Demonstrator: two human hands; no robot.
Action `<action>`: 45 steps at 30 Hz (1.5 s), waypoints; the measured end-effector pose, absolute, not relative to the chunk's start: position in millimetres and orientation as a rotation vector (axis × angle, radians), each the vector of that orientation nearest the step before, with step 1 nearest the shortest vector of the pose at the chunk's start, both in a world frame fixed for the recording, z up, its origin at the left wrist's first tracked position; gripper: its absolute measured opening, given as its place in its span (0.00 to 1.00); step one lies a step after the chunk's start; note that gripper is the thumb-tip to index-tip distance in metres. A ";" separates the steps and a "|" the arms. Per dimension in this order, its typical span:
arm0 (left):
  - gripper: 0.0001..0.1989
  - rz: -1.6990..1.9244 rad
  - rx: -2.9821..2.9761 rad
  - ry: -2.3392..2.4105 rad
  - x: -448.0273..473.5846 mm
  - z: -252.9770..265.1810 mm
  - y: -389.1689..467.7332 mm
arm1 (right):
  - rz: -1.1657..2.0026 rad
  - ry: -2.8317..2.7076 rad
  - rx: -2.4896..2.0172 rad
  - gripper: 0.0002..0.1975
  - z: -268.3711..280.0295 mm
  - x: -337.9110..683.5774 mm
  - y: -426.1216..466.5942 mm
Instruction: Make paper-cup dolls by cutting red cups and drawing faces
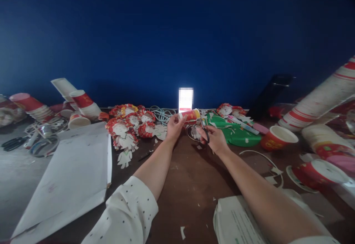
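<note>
My left hand (pixel 174 127) is closed around a red and yellow paper cup (pixel 191 115), which lies on its side in the air over the brown table. In my right hand (pixel 216 138) is a pair of scissors (pixel 206 135) with dark handles. The blades point up toward the cup's rim end; whether they touch the paper is too small to tell. Just behind the cup stands a bright phone screen (pixel 185 98). Below the hands lie white paper scraps (pixel 199 147) and a thin loop partly hidden by my right hand.
Red and white paper figures (pixel 122 129) pile up at left, beside a large white board (pixel 69 173). Stacked cups (pixel 85 103) stand farther left. At right are a green sheet (pixel 241 136), a red cup (pixel 279 138), a long cup stack (pixel 318 92) and papers (pixel 235 218) nearby.
</note>
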State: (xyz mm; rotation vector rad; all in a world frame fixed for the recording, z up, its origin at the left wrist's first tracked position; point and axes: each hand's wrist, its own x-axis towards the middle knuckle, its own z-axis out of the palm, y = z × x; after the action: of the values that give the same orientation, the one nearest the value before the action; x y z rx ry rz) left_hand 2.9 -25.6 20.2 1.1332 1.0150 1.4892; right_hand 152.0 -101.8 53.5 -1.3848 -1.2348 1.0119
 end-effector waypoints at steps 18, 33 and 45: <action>0.28 1.526 1.190 0.937 3.1 11.1 -17.1 | 0.984 -1.295 -1.434 0.22 53.2 157.1 -97.3; 0.23 1.574 1.149 1.124 2.2 18.2 -27.3 | 0.994 -1.331 -1.413 0.20 37.6 151.9 -100.6; 0.23 1.661 1.255 1.071 3.4 14.5 -28.1 | 0.951 -1.347 -1.415 0.21 43.8 157.9 -99.2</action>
State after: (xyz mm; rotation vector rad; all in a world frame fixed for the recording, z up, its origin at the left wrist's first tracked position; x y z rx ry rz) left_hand 3.4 -28.1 14.5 1.2548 1.0708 1.6610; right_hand 157.9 -99.2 43.8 -1.4153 -1.3473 0.9514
